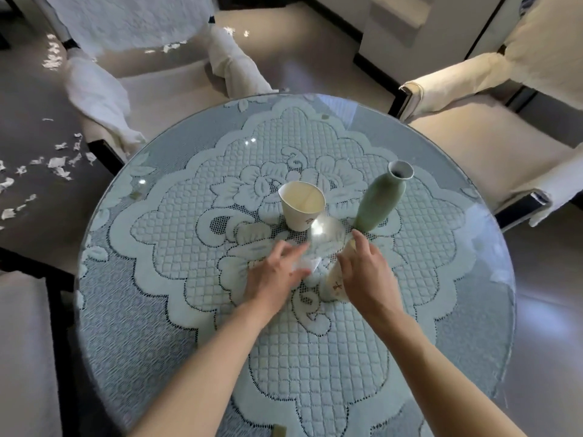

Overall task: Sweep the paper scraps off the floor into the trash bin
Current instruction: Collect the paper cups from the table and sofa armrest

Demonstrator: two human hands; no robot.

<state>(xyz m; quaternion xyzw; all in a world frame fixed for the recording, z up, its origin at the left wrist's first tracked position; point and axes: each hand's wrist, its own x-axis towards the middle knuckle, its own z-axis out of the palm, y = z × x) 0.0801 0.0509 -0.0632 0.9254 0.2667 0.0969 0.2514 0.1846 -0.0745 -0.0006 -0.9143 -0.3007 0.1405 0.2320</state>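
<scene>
**Q.** Head view: where do the task's things lie?

**A.** The paper scraps (60, 164) are strewn over the dark floor (38, 222) at about 9 o'clock from the round desk (132, 357), well apart from both hands. A few more scraps lie on the pale floor at about 11 to 12 o'clock, behind the covered chair (104, 89). No trash bin, broom or dustpan is in view.

**Q.** And the hands?

**A.** Both are over the middle of the desk. The left hand (276, 272) has its fingers (293, 249) spread and laid on a thin clear or white sheet (307, 263) that is blurred; whether they pinch it cannot be told. The right hand (367, 272) has its fingers (359, 239) loosely curved around a tilted paper cup (334, 283); a firm hold cannot be confirmed. An upright paper cup (301, 205) and a green vase (378, 200) stand just beyond, at 12 and 1 o'clock.

**Q.** How will the scraps handle?

**A.** Judged by look: very light, limp, torn and crumpled. They would probably scatter under a brisk stroke or a draught. Short, low strokes that gather them into one heap seem apt. Picked up by hand, each would need a pinch at a raised, crumpled edge.

**Q.** Progress?

**A.** The sweeping appears not yet begun.
</scene>
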